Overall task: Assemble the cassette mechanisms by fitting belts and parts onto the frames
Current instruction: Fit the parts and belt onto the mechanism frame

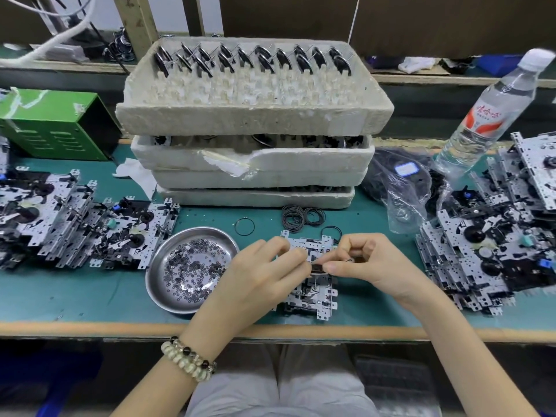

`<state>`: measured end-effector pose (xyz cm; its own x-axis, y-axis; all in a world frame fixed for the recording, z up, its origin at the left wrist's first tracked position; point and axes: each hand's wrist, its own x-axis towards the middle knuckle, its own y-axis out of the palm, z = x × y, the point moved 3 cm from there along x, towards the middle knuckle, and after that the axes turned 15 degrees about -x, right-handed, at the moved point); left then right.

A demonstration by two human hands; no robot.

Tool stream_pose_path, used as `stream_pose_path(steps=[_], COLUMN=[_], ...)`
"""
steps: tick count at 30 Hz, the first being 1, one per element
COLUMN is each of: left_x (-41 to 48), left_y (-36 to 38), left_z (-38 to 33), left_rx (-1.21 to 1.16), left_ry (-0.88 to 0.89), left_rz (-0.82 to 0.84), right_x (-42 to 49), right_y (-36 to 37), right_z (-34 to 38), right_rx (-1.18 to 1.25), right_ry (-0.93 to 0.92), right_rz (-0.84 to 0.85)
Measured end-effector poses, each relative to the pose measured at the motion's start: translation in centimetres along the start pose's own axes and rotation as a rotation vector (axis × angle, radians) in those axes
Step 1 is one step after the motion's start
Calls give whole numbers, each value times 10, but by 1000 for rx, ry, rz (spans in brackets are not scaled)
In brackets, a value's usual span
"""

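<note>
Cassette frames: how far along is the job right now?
Done: cannot tell whether left stack or right stack is finished. In hand: left hand and right hand pinch a small black part over the centre frame. Left: loose belts and tray flywheels wait.

Green-topped workbench (90,296), wooden post (137,22), dim backdrop
</note>
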<state>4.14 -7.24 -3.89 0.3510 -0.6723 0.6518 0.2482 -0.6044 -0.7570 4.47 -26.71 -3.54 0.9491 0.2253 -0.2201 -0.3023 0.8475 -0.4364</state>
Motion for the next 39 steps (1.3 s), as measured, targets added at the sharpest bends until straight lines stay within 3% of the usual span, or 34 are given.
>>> stream_pose_path(steps=[11,14,17,19,22,27,29,33,39], left_x=[4,8,16,21,30,31,30,23,42], left_y=[-1,-9,-12,-7,2,7,1,-4,9], left_z=[4,9,21,27,29,25,27,29,20], left_rx=[-17,-195,-513,-556,-519,-258,-183,-369,-430], left_ry=[-6,-113,-397,-492,-523,-500,-547,-765,-828], left_rz=[-30,10,109,190,237,335,303,254,181], right_x=[-1,-5,-18,-29,-37,-40,-37,-33,-36], right_y=[0,0,0,4,16,17,14,13,32], right_z=[1,1,2,3,2,-5,-9,-19,-18], right_rx=[34,26,-201,-305,-467,-507,-577,-586,-608], right_ry=[-48,-109,-182,-231,-301,-321,-293,-161,-112], right_rz=[-26,-40,-173,-287,-365,-491,-597,-804,-1005])
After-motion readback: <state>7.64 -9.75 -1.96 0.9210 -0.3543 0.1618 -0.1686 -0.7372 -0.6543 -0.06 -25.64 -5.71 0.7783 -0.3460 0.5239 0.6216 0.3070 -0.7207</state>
